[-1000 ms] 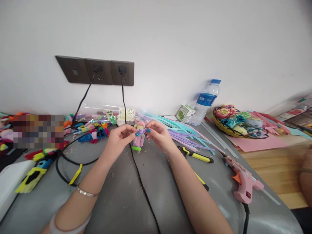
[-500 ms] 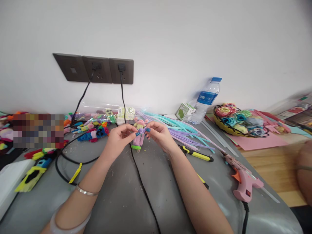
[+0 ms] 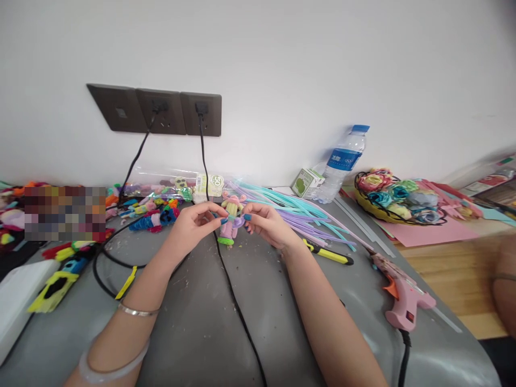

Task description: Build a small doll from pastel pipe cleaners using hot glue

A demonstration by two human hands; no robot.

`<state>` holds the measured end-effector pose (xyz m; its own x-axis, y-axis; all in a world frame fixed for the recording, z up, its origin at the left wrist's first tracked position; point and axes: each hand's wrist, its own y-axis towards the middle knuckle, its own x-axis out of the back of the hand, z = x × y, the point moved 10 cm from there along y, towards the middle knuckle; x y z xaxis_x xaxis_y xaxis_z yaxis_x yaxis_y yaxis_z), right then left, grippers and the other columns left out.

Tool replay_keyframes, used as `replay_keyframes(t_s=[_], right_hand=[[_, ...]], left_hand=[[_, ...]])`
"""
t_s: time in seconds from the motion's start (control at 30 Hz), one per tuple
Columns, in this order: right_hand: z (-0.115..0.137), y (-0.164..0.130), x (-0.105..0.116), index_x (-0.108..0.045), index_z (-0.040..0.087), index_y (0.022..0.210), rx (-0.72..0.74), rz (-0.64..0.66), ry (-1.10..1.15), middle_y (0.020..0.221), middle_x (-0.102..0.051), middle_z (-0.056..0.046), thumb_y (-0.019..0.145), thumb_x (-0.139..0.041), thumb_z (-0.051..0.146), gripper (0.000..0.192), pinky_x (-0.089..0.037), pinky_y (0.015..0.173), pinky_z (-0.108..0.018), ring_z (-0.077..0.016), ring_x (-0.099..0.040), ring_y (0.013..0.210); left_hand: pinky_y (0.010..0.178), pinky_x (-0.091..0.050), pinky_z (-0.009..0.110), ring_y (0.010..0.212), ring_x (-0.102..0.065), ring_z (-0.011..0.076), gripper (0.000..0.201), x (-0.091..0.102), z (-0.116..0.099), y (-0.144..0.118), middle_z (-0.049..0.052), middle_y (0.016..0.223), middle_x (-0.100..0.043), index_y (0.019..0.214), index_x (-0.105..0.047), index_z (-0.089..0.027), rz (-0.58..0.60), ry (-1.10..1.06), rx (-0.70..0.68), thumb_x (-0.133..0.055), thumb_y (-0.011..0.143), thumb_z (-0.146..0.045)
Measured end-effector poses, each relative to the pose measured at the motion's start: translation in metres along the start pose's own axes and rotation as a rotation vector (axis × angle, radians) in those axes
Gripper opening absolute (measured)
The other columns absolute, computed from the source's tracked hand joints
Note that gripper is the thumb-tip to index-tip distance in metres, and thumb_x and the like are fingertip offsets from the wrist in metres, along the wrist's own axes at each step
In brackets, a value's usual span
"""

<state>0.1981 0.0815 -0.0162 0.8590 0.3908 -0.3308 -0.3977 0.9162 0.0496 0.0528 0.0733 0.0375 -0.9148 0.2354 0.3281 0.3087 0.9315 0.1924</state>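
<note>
A small pipe-cleaner doll (image 3: 228,230) stands upright between my hands, with a pink body, a green rim at its base and yellowish hair topped by pink loops. A purple loop sticks out at its right side. My left hand (image 3: 200,221) pinches the doll's left side at mid-height, thumb and forefinger closed. My right hand (image 3: 264,221) is closed in a pinch at the purple loop on the other side. What exactly lies between the fingertips is too small to make out. Purple, turquoise and pink pipe cleaners (image 3: 300,209) lie just behind my right hand.
A pink glue gun (image 3: 405,301) and yellow-handled pliers (image 3: 332,255) lie to the right. Behind are a water bottle (image 3: 342,161), a small green-and-white box (image 3: 307,183) and a basket of flowers (image 3: 397,199). Black cables (image 3: 237,306) cross the grey table. Colourful pipe-cleaner pieces (image 3: 155,219) crowd the left.
The doll has turned slightly, and its purple loop now shows more openly at the right. My right fingers have shifted a little to the right. The view has moved slightly.
</note>
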Motion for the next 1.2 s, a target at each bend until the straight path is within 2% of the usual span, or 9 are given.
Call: replay_keyframes(t_s=[0.17,0.5,0.8,1.2], right_hand=[[-0.001,-0.003,-0.015,-0.067,0.016,0.078,-0.040,0.109,0.001,0.066,-0.062,0.003,0.074,-0.082,0.031,0.022,-0.046,0.050,-0.017,-0.0065,-0.054,0.053],[-0.001,-0.008,-0.022,-0.068,0.015,0.078,-0.080,0.167,-0.029,0.069,-0.062,0.003,0.073,-0.082,0.031,0.022,-0.047,0.051,-0.016,-0.0056,-0.054,0.054],[-0.002,-0.007,-0.026,-0.069,0.015,0.078,-0.082,0.189,-0.023,0.070,-0.063,0.002,0.074,-0.081,0.030,0.020,-0.047,0.051,-0.016,-0.0055,-0.053,0.054],[-0.002,-0.008,-0.026,-0.069,0.015,0.079,-0.084,0.190,0.020,0.070,-0.063,0.003,0.075,-0.080,0.027,0.017,-0.046,0.051,-0.016,-0.0050,-0.053,0.053]], left_hand=[[0.068,-0.046,0.027,0.080,-0.063,0.0186,0.013,-0.016,-0.006,-0.004,0.006,0.092,-0.073,0.085,-0.075,-0.019,0.161,0.015,-0.047,-0.065,0.081,-0.027],[0.062,-0.043,0.025,0.071,-0.058,0.0143,0.010,-0.025,-0.013,-0.009,0.005,0.087,-0.070,0.083,-0.072,-0.017,0.260,0.034,-0.080,-0.064,0.083,-0.024],[0.064,-0.045,0.025,0.072,-0.058,0.0138,0.007,-0.030,-0.014,-0.011,0.004,0.090,-0.071,0.085,-0.070,-0.018,0.291,0.067,-0.149,-0.062,0.085,-0.020],[0.064,-0.045,0.024,0.072,-0.058,0.0125,0.007,-0.027,-0.018,-0.012,0.003,0.087,-0.069,0.081,-0.067,-0.017,0.245,0.051,-0.223,-0.062,0.082,-0.013]])
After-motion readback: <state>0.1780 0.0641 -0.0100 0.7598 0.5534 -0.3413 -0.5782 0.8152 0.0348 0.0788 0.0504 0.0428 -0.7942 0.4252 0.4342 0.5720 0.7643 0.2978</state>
